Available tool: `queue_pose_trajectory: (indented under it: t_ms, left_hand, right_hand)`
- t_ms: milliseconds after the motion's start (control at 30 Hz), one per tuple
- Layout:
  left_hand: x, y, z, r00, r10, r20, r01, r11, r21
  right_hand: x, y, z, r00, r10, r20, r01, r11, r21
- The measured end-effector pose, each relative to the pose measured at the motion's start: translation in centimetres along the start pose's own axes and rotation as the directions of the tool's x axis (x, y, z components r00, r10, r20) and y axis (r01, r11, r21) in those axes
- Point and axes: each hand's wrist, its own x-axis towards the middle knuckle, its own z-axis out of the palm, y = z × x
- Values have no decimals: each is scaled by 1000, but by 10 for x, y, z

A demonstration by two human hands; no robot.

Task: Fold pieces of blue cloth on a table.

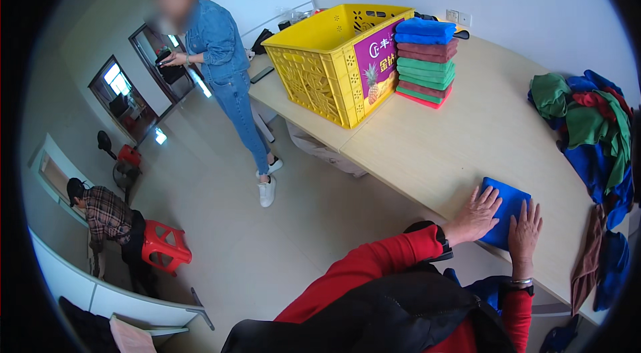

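Note:
A folded blue cloth [505,209] lies flat near the front edge of the table, between my two hands. My left hand [473,215] rests on its left side with the fingers stretched out. On its right side my right hand [525,231] lies flat, fingers extended and slightly apart. Neither hand grips anything. Farther back stands a neat stack of folded cloths [427,65] in blue, brown, green and red. To the right is a loose heap of crumpled cloths [597,129] in green, blue and red.
A yellow plastic crate [308,79] stands beside the stack on the light wooden table [427,146]. A phone [262,75] lies near the table's left edge. One person in denim [224,39] stands beyond it; another in plaid [110,216] bends by a red stool [167,246].

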Motion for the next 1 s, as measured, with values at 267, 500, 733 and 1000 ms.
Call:
queue_pose_trajectory:
  t_ms: [267,500,733,1000]
  left_hand:
    - [10,11,2,999,1,42,-3,999,38]
    - [9,4,0,999,3,47,-3,1000,4]
    - [8,2,-2,999,8,38,-7,1000,-26]
    - [16,5,4,999,11,34,-11,1000,27]
  right_hand:
    - [12,-16,6,988,-153,13,150,980,128]
    - [12,-10,7,994,-105,16,104,993,55]
    - [16,1,15,999,-49,-10,50,993,107]
    - [13,-4,5,999,-39,15,40,998,-44]
